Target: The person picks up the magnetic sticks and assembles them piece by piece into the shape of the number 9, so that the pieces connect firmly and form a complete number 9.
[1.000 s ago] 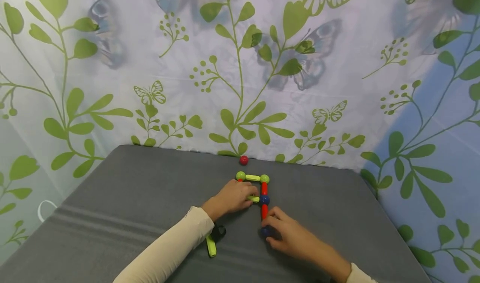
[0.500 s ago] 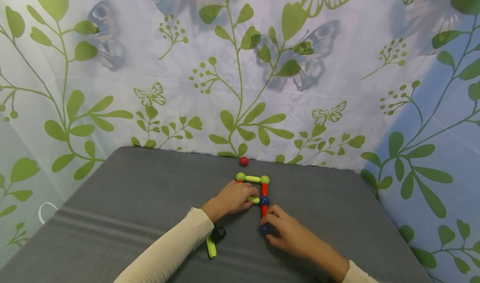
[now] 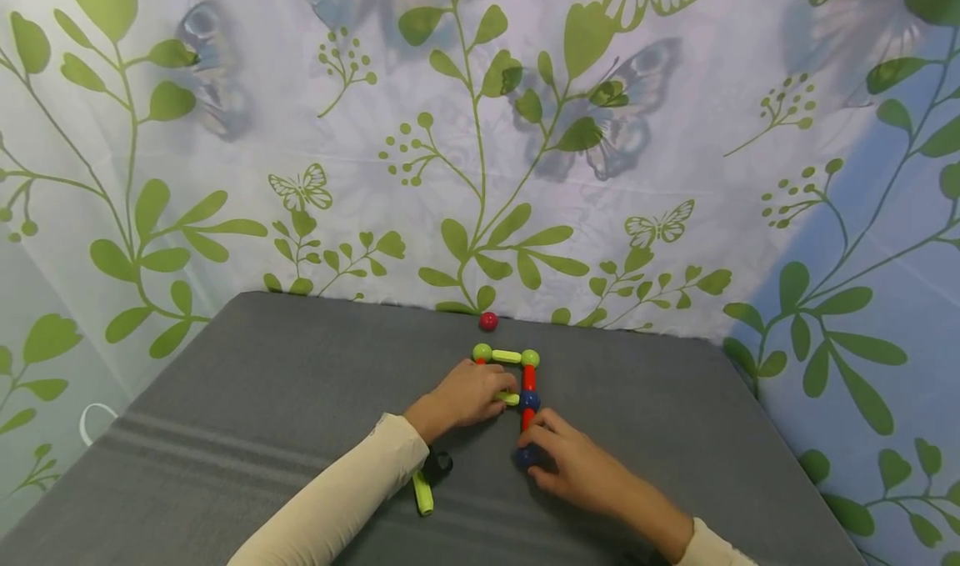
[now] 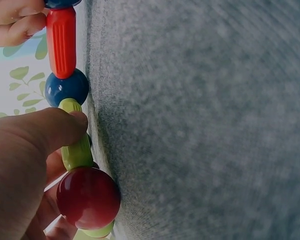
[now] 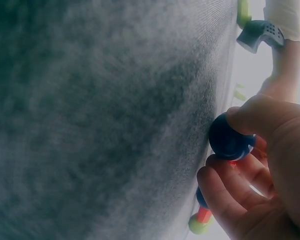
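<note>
A flat frame of magnetic rods and balls lies on the grey surface in the head view. Two green balls (image 3: pixel 482 353) and a green rod (image 3: pixel 506 356) form its far side, and a red rod (image 3: pixel 529 378) runs down to a blue ball (image 3: pixel 529 400). My left hand (image 3: pixel 471 395) pinches the green crossbar rod (image 4: pixel 76 155) between that ball and a red ball (image 4: pixel 88 198). In my right hand (image 3: pixel 581 462), thumb and fingers grip another blue ball (image 5: pixel 227 136) at the near end of a second red rod (image 4: pixel 62 45). My left hand hides the frame's left side.
A loose red ball (image 3: pixel 488 322) sits behind the frame near the patterned curtain (image 3: pixel 337 132). Beside my left forearm lies a loose green rod (image 3: pixel 423 495). A dark band (image 3: pixel 437 466) shows at my left wrist.
My right hand and the blue ball it holds have shifted slightly left and away from me. The left hand stays in place on the green rod.
</note>
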The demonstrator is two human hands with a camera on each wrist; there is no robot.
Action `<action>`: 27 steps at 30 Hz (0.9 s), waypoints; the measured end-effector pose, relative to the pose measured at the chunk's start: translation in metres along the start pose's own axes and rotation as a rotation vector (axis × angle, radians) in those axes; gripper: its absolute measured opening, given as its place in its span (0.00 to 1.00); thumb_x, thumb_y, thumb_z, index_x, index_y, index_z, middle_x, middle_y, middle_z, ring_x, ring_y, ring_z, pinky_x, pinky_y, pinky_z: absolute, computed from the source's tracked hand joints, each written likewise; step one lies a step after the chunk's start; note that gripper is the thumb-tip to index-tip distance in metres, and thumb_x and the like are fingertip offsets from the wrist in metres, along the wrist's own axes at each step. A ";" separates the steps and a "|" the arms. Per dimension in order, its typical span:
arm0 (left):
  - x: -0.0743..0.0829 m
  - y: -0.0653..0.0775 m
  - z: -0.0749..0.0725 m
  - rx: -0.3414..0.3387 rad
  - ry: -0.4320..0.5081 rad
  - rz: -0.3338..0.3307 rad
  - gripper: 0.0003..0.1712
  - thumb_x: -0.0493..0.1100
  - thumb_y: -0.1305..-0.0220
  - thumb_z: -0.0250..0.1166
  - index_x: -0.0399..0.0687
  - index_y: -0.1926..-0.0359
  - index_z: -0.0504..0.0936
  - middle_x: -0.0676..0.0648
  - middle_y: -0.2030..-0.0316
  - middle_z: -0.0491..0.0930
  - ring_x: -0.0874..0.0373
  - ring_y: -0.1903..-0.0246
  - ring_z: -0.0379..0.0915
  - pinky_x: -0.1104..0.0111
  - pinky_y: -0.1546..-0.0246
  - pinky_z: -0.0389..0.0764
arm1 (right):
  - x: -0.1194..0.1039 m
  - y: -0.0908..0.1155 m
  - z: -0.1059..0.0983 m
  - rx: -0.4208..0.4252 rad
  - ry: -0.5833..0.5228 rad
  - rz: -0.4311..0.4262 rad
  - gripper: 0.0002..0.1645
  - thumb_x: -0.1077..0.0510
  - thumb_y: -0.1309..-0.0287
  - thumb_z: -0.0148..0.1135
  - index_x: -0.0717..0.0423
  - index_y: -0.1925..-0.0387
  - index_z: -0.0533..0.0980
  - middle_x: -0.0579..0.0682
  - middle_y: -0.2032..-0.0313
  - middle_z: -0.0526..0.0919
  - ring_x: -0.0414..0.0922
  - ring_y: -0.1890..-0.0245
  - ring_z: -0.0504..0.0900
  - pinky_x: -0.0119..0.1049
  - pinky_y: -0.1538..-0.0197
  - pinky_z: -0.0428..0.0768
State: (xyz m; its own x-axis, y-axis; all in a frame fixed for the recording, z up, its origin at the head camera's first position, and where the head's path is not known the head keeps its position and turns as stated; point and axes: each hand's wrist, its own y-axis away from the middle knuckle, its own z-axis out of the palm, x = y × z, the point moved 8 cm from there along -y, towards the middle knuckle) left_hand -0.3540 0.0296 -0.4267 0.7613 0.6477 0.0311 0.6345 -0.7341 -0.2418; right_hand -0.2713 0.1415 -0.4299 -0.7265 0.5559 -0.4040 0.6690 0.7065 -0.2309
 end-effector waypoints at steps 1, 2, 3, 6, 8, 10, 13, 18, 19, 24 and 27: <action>0.000 0.000 0.000 0.000 -0.001 -0.001 0.11 0.47 0.35 0.71 0.58 0.52 0.86 0.55 0.62 0.82 0.62 0.63 0.78 0.61 0.61 0.78 | 0.000 0.000 0.000 0.001 -0.002 0.001 0.21 0.62 0.45 0.75 0.47 0.51 0.78 0.39 0.51 0.68 0.36 0.60 0.76 0.30 0.60 0.78; 0.000 0.000 0.000 0.001 0.000 0.000 0.11 0.47 0.35 0.71 0.58 0.52 0.86 0.55 0.62 0.82 0.62 0.63 0.78 0.61 0.61 0.78 | 0.000 0.001 0.000 0.001 -0.004 0.000 0.21 0.62 0.45 0.75 0.47 0.51 0.78 0.39 0.51 0.68 0.36 0.60 0.76 0.30 0.60 0.78; 0.000 0.000 0.000 0.001 0.000 0.000 0.11 0.47 0.35 0.71 0.58 0.52 0.86 0.55 0.62 0.82 0.61 0.62 0.78 0.61 0.61 0.78 | 0.000 0.001 -0.001 0.003 -0.004 -0.001 0.21 0.62 0.45 0.75 0.47 0.51 0.78 0.39 0.51 0.68 0.37 0.60 0.76 0.30 0.60 0.78; 0.001 0.001 0.000 -0.003 0.006 -0.001 0.13 0.47 0.35 0.71 0.58 0.50 0.86 0.54 0.60 0.81 0.60 0.61 0.78 0.61 0.60 0.78 | 0.000 0.002 0.000 0.005 -0.007 -0.009 0.21 0.62 0.45 0.75 0.48 0.51 0.77 0.40 0.51 0.68 0.37 0.60 0.76 0.30 0.60 0.78; 0.001 0.003 -0.003 0.003 0.008 0.002 0.14 0.47 0.36 0.71 0.57 0.49 0.86 0.53 0.58 0.81 0.59 0.59 0.77 0.60 0.59 0.78 | 0.000 0.003 0.000 0.005 -0.006 -0.013 0.21 0.62 0.45 0.75 0.48 0.51 0.77 0.40 0.51 0.69 0.37 0.60 0.76 0.30 0.60 0.78; 0.003 0.007 -0.011 0.021 0.009 0.010 0.15 0.47 0.36 0.72 0.56 0.49 0.86 0.52 0.57 0.80 0.58 0.59 0.76 0.60 0.58 0.78 | 0.000 0.003 0.000 0.002 -0.003 -0.013 0.21 0.61 0.45 0.75 0.48 0.51 0.77 0.40 0.51 0.69 0.38 0.60 0.76 0.30 0.60 0.78; 0.007 0.015 -0.028 0.056 0.018 0.038 0.14 0.46 0.37 0.72 0.54 0.50 0.86 0.51 0.59 0.79 0.58 0.62 0.75 0.61 0.60 0.78 | 0.001 0.003 -0.001 -0.006 0.001 -0.004 0.21 0.61 0.45 0.75 0.48 0.51 0.77 0.40 0.51 0.68 0.38 0.60 0.76 0.30 0.60 0.78; 0.015 0.034 -0.052 0.068 0.069 0.110 0.12 0.40 0.38 0.71 0.50 0.53 0.86 0.51 0.61 0.80 0.58 0.67 0.74 0.64 0.65 0.77 | 0.002 0.002 -0.002 -0.015 0.006 0.009 0.21 0.62 0.44 0.74 0.47 0.51 0.77 0.40 0.51 0.68 0.37 0.61 0.75 0.30 0.61 0.77; 0.016 0.039 -0.055 0.060 0.079 0.123 0.13 0.37 0.38 0.70 0.49 0.53 0.86 0.51 0.61 0.80 0.59 0.67 0.75 0.65 0.65 0.77 | 0.002 0.002 -0.002 -0.014 0.007 0.010 0.21 0.62 0.44 0.74 0.47 0.51 0.77 0.40 0.51 0.68 0.37 0.61 0.75 0.30 0.61 0.77; 0.019 0.069 -0.058 -0.031 0.146 0.155 0.20 0.27 0.43 0.65 0.49 0.52 0.86 0.51 0.57 0.80 0.59 0.66 0.76 0.68 0.65 0.77 | 0.003 0.002 0.000 -0.023 0.011 0.016 0.20 0.61 0.43 0.74 0.49 0.50 0.77 0.40 0.51 0.68 0.37 0.61 0.75 0.30 0.61 0.78; 0.020 0.091 -0.053 -0.135 0.195 0.142 0.24 0.24 0.45 0.64 0.52 0.52 0.86 0.52 0.55 0.79 0.60 0.61 0.77 0.68 0.60 0.78 | 0.005 0.003 0.002 -0.035 0.013 0.030 0.20 0.60 0.42 0.74 0.48 0.49 0.77 0.40 0.51 0.68 0.36 0.61 0.75 0.30 0.61 0.78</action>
State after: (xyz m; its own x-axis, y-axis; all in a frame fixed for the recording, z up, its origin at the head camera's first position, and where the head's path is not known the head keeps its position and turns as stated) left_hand -0.2737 -0.0349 -0.3971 0.8469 0.4944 0.1958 0.5217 -0.8438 -0.1260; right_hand -0.2726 0.1451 -0.4341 -0.7080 0.5826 -0.3992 0.6850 0.7041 -0.1872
